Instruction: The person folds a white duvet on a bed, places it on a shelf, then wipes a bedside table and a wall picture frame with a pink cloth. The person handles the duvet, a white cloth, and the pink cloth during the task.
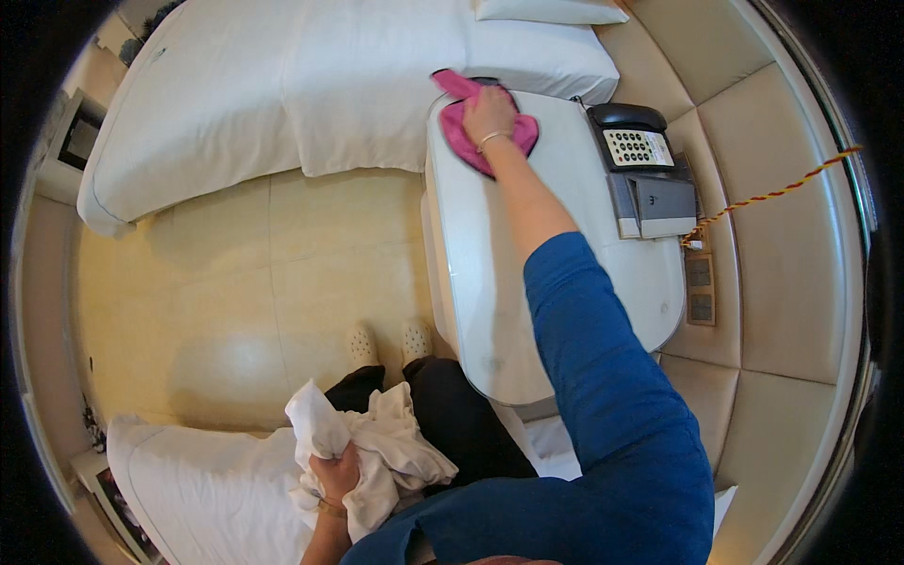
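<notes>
My right hand is stretched out to the far end of a white bedside table, its fingers closed on a pink cloth with dark edging. The cloth lies bunched and flattened on the tabletop, one corner sticking up past the table's far left edge. Down by my lap, my left hand grips a crumpled white cloth, which hangs in loose folds over my legs. Part of that bundle hides the left fingers.
A black desk telephone and a grey folder-like holder sit along the table's right side. A red and yellow cord runs from the padded wall. White-covered beds lie ahead and at lower left.
</notes>
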Demonstrator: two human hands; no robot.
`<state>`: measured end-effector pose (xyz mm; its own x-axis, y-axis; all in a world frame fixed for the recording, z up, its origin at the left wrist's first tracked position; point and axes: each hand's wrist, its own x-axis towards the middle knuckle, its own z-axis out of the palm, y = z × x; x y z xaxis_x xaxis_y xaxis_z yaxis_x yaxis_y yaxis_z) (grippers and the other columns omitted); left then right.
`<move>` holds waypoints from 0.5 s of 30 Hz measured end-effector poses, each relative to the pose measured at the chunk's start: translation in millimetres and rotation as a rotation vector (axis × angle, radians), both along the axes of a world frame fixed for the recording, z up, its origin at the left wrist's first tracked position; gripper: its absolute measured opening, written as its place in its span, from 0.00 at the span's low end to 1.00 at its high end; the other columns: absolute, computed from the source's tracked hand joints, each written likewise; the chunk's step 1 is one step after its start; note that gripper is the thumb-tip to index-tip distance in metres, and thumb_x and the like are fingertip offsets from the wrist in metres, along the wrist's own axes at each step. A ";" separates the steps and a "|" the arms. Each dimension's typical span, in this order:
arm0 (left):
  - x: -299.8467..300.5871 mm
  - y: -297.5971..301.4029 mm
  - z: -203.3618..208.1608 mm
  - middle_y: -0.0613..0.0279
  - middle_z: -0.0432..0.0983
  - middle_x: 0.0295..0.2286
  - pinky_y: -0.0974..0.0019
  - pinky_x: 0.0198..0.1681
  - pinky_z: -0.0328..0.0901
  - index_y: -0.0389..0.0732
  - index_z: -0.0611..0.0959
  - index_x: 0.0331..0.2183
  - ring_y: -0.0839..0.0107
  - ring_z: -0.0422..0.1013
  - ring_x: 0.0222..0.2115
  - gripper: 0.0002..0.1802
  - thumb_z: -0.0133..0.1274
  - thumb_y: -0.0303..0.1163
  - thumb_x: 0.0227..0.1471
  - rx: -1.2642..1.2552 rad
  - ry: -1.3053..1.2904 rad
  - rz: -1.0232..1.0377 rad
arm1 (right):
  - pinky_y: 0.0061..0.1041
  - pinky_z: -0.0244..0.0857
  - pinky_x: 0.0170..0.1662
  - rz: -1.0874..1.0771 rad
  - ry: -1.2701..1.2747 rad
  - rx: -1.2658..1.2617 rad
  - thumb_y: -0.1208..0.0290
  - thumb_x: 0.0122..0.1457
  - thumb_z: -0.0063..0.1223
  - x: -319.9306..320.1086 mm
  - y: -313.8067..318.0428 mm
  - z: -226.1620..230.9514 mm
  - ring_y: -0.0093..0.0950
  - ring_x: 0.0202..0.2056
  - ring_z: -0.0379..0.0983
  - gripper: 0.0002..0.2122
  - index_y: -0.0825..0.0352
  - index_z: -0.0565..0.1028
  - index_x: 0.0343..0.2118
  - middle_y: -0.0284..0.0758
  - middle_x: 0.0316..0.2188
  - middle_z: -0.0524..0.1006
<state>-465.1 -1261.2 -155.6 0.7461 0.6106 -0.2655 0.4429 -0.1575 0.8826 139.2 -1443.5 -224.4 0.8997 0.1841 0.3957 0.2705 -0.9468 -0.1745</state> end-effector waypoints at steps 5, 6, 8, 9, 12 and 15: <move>-5.9 6.9 -7.2 0.56 0.78 0.27 0.66 0.34 0.67 0.32 0.79 0.32 0.67 0.73 0.29 0.09 0.55 0.22 0.43 0.112 -0.010 -0.084 | 0.41 0.63 0.47 0.349 -0.191 0.173 0.64 0.55 0.44 -53.9 30.8 -11.2 0.43 0.45 0.68 0.13 0.70 0.70 0.36 0.48 0.41 0.72; -11.4 9.6 -18.3 0.56 0.78 0.27 0.66 0.34 0.67 0.32 0.79 0.32 0.67 0.73 0.29 0.10 0.55 0.22 0.43 0.081 -0.012 -0.078 | 0.41 0.64 0.46 0.411 -0.262 0.190 0.65 0.55 0.44 -54.3 25.6 -12.3 0.44 0.44 0.69 0.13 0.70 0.70 0.35 0.48 0.40 0.73; -14.8 9.8 -18.6 0.56 0.78 0.27 0.66 0.35 0.67 0.32 0.79 0.33 0.67 0.73 0.29 0.10 0.55 0.22 0.43 0.062 -0.014 -0.041 | 0.43 0.64 0.45 0.432 -0.018 0.225 0.66 0.55 0.44 -53.8 7.6 1.7 0.46 0.41 0.70 0.12 0.71 0.70 0.34 0.50 0.37 0.73; -8.8 4.6 -8.5 0.55 0.78 0.27 0.66 0.35 0.67 0.32 0.79 0.33 0.66 0.73 0.29 0.10 0.55 0.22 0.42 0.064 -0.019 -0.019 | 0.44 0.65 0.43 0.275 0.107 0.208 0.67 0.55 0.43 -52.1 -4.0 16.3 0.48 0.38 0.72 0.11 0.70 0.71 0.34 0.51 0.35 0.74; -6.2 4.1 -5.6 0.54 0.78 0.27 0.65 0.35 0.67 0.33 0.79 0.32 0.64 0.74 0.30 0.10 0.55 0.22 0.42 0.083 -0.032 -0.005 | 0.44 0.64 0.45 0.054 0.059 0.118 0.66 0.58 0.40 -13.0 -93.7 7.0 0.48 0.41 0.70 0.13 0.70 0.72 0.36 0.50 0.37 0.74; -9.1 6.5 -8.6 0.52 0.79 0.27 0.64 0.34 0.67 0.33 0.79 0.32 0.61 0.76 0.30 0.10 0.55 0.23 0.41 0.101 -0.014 -0.033 | 0.42 0.62 0.49 -0.082 -0.043 0.056 0.63 0.59 0.40 4.4 -149.3 4.5 0.47 0.44 0.69 0.15 0.71 0.71 0.38 0.49 0.40 0.73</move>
<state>-474.2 -1254.6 -164.1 0.7694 0.6091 -0.1927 0.4235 -0.2606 0.8676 143.6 -1592.9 -219.9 0.8930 0.0871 0.4416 0.2011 -0.9550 -0.2182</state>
